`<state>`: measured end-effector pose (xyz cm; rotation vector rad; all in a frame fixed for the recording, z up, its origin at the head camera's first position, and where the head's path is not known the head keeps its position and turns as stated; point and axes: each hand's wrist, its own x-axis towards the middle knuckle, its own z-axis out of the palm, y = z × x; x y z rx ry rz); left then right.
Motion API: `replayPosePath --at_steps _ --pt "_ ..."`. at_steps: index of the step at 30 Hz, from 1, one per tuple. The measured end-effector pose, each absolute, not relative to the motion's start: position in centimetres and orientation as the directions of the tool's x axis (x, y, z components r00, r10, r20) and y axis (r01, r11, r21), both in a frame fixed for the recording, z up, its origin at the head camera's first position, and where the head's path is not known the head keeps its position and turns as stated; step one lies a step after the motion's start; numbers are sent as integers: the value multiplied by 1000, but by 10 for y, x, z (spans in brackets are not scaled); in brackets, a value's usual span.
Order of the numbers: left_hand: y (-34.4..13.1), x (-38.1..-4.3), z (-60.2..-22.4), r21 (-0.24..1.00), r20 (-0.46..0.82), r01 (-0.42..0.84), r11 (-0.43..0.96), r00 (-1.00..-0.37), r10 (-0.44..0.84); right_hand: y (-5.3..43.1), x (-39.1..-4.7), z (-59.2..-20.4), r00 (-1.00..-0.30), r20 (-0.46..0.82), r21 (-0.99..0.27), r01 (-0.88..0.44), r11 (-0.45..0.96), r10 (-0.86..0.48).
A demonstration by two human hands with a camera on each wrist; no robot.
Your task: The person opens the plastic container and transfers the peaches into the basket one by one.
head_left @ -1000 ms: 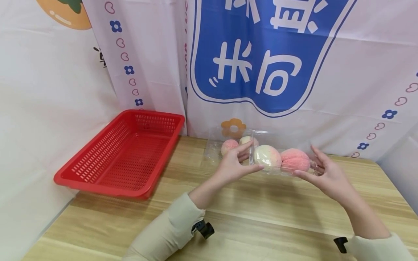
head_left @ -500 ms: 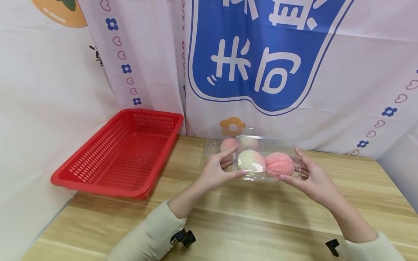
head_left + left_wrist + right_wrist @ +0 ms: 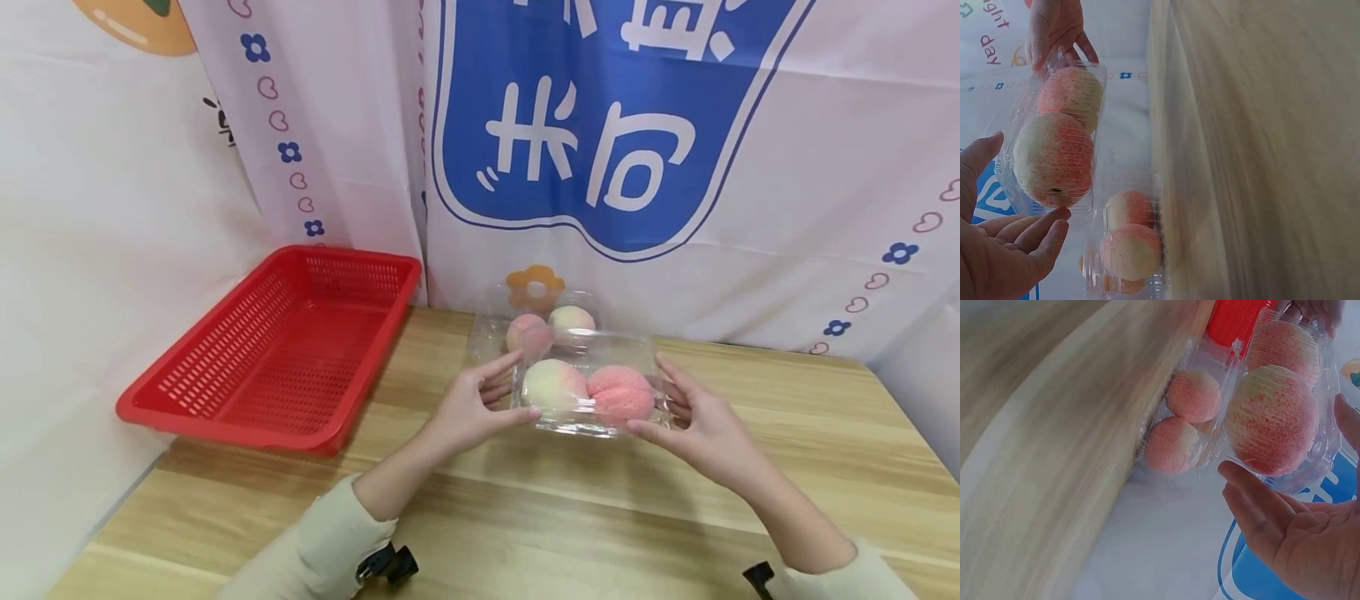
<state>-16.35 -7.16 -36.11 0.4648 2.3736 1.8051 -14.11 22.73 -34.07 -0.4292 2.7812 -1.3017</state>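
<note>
Both hands hold a clear plastic clamshell box [image 3: 577,428] by its ends, raised off the table. Inside it sit two peaches side by side, a pale one [image 3: 553,387] and a pink one [image 3: 621,393]. My left hand [image 3: 476,407] grips the left end, thumb in front and fingers behind. The right hand [image 3: 701,425] grips the opposite end the same way. Behind stands a second clear box [image 3: 487,333] with two peaches [image 3: 1194,396], partly covered by the held box in the head view. In the left wrist view, the held peaches [image 3: 1054,159] show through ribbed plastic.
A red perforated plastic basket [image 3: 300,367] stands on the left of the wooden table [image 3: 525,525]. A printed cloth [image 3: 750,275] hangs directly behind the table's back edge, close to the second box.
Both hands have carried the held box left and nearer to me, in front of the second box. More of the second box's pale peach shows now. The basket stays put.
</note>
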Motion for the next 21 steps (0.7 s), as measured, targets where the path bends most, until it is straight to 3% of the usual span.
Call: replayPosePath --at_steps 21 --pt "-97 -147 -367 940 37 140 310 -948 315 211 -127 -350 -948 59 -755 -247 607 -312"
